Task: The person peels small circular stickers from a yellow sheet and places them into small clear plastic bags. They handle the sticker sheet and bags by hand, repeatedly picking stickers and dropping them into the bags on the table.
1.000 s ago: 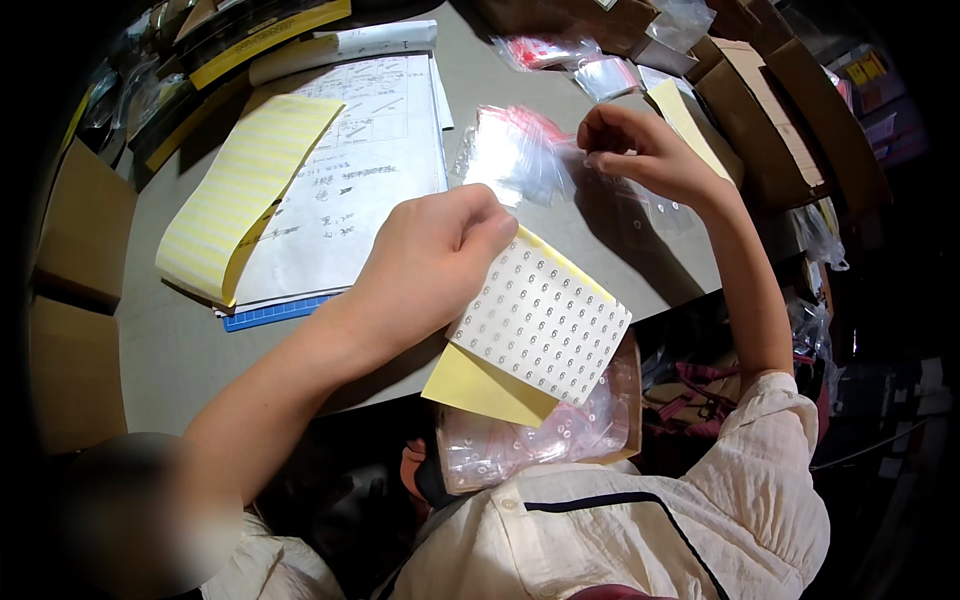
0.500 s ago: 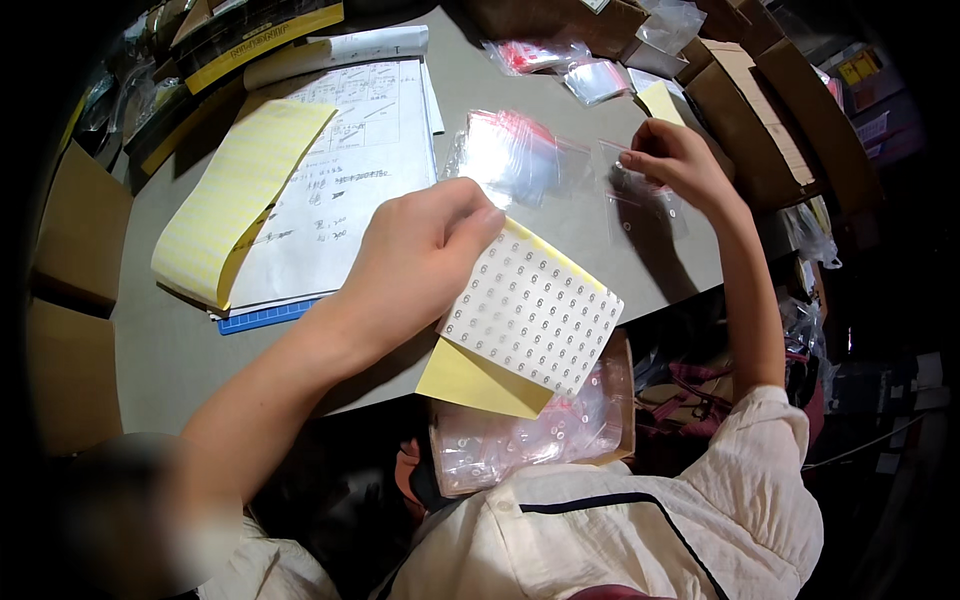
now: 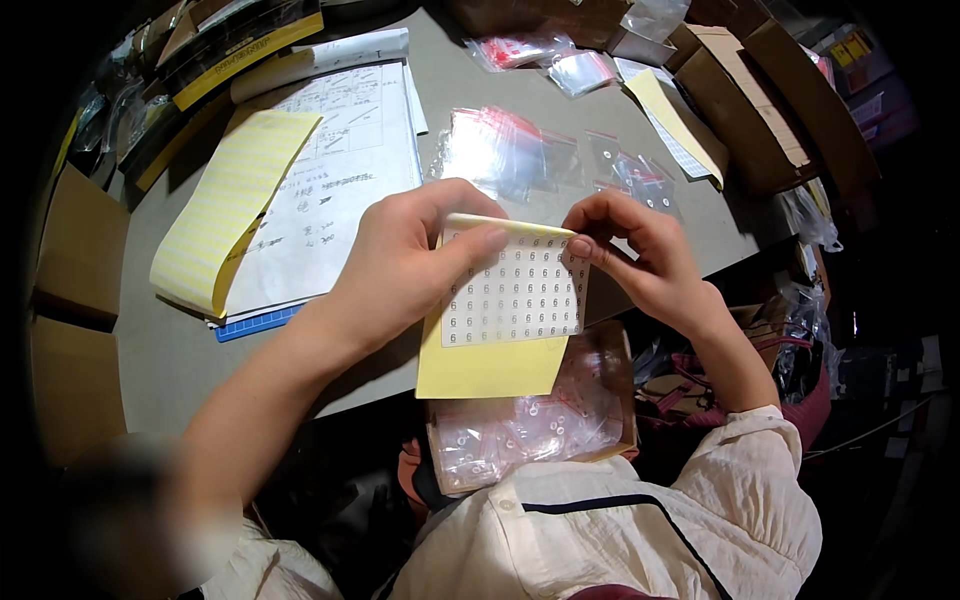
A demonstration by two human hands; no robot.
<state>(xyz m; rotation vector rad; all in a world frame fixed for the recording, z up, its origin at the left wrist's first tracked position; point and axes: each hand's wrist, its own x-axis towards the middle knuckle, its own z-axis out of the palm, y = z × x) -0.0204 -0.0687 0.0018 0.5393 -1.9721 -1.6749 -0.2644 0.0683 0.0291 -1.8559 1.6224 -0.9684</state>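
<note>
Between my hands is a white sticker sheet (image 3: 512,290) with rows of small printed labels, folded over its yellow backing (image 3: 490,372). My left hand (image 3: 425,245) grips its upper left edge, thumb across the front. At the upper right corner, my right hand (image 3: 640,255) pinches the edge between thumb and fingers. Just beyond the right hand, small clear zip bags (image 3: 640,178) with little white round stickers lie on the table. A stack of clear zip bags with red seals (image 3: 500,150) lies beyond the sheet.
An open box (image 3: 530,440) of stickered bags stands below the sheet, against my body. Written papers (image 3: 350,150) and a long yellow label strip (image 3: 225,215) lie on the left. Another label sheet (image 3: 680,125) and cardboard boxes (image 3: 745,100) are at the far right.
My right hand has moved from the small bags at the right to the sheet's corner. The sheet has turned from slanted to nearly level.
</note>
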